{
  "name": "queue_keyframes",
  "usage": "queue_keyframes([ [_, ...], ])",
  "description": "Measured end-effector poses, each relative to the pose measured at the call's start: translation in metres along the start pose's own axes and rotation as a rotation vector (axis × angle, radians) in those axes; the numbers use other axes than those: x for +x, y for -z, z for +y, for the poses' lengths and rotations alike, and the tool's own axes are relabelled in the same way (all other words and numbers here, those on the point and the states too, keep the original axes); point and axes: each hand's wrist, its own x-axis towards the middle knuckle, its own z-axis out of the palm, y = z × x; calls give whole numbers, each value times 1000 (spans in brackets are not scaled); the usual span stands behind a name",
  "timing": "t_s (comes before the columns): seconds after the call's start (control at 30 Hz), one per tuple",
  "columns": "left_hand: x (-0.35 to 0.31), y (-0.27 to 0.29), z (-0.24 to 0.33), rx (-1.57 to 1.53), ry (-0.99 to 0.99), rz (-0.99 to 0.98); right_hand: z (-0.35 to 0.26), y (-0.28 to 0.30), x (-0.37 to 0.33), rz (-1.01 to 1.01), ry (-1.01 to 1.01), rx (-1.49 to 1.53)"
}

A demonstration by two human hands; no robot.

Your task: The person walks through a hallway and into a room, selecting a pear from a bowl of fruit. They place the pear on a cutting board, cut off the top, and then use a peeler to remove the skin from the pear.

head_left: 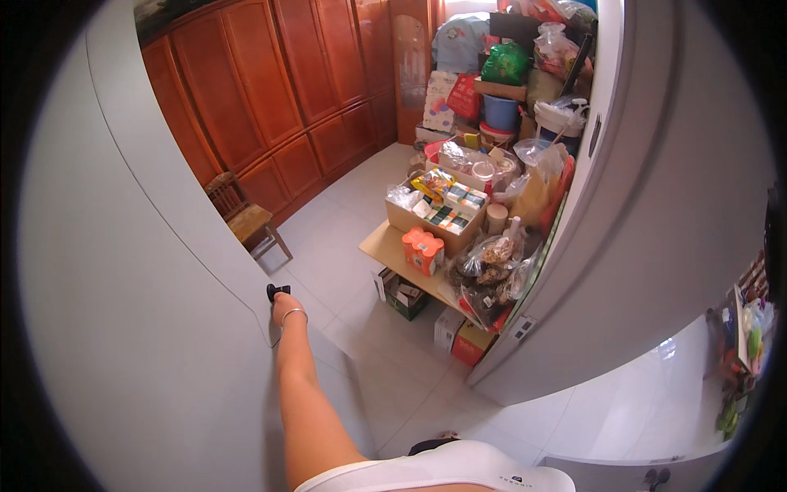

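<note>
The left door (188,328) is seemingly being moved, its handle (279,290) gripped by the left hand (287,307) (fingertips hidden); steadiness is needed next.

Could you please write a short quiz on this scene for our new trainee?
1. What is the person's left hand gripping?
2. True or false: the orange multipack sits inside the open cardboard box.
3. Fill in the gap: a wooden ____ stands by the red-brown cabinets.

Key:
1. The black door handle.
2. False: it stands on the tabletop, in front of the box.
3. Chair.
</note>
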Motion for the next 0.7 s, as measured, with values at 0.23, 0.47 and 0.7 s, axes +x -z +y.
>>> queue_keyframes([
  [0.23,-19,8,0,200,-209,13,1,-4,12,-33,5,36],
  [0.47,-83,6,20,333,-302,-79,17,-8,45,-53,-7,99],
  [0.7,-154,-18,28,330,-445,-89,18,-16,76,-25,28,155],
])
